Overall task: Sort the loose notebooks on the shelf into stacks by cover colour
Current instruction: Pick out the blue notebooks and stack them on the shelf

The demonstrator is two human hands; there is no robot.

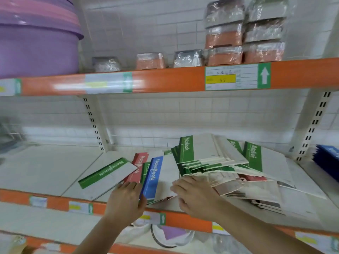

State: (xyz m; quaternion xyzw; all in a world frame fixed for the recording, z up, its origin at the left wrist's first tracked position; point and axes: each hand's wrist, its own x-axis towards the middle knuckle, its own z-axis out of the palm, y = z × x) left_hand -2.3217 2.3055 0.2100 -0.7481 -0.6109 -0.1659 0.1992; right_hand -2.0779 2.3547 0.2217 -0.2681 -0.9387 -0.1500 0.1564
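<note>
Loose notebooks lie scattered on the white shelf (45,171). A blue-spined notebook (152,177) tilts up at the middle, and my left hand (124,200) grips its near edge with the thumb on the blue spine. A red-spined notebook (137,166) and a green-spined notebook (108,172) lie just left of it. A thick fanned pile of green-spined notebooks (205,158) leans at the right. My right hand (194,196) rests flat, fingers spread, on the white covers below that pile. A red spine (255,178) shows beneath.
Blue notebooks (328,158) stack at the far right, past the slotted upright (311,129). The orange shelf lip (183,219) runs along the front. Wrapped packs (225,32) and a purple tub (36,37) fill the upper shelf.
</note>
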